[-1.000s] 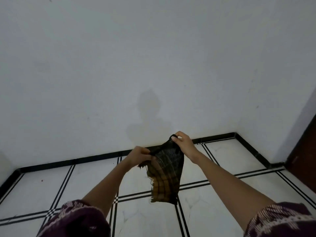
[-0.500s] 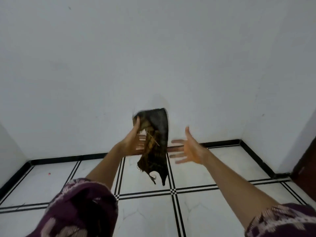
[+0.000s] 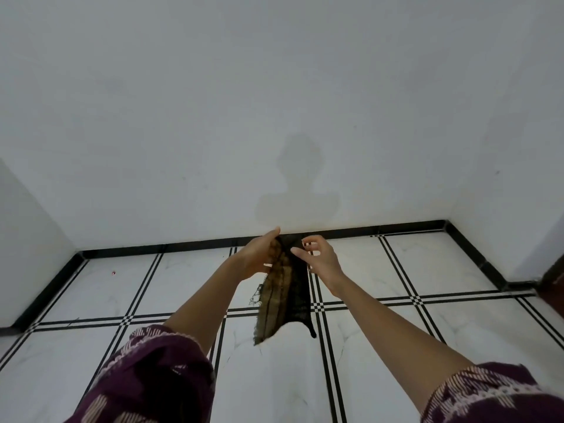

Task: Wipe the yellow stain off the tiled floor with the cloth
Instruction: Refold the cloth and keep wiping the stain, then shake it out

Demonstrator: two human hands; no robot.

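Observation:
The dark cloth (image 3: 285, 296), black with yellow-brown checks, hangs in the air in front of me above the white tiled floor (image 3: 396, 337). My left hand (image 3: 258, 254) holds its upper end, fingers stretched up along it. My right hand (image 3: 320, 257) is beside the cloth's top right edge with fingers loosely curled and the thumb tip touching the fabric; a gap shows between thumb and fingers. No yellow stain shows on the tiles in view.
White walls meet the floor at a black skirting (image 3: 381, 230) straight ahead and on both sides. A brown door edge (image 3: 554, 277) stands at the far right. A tiny red speck (image 3: 113, 273) lies on a far-left tile.
The cloth went from being held by both hands to loose in the air with both hands spread, and is now caught lower in my left hand. My right hand has come back beside it.

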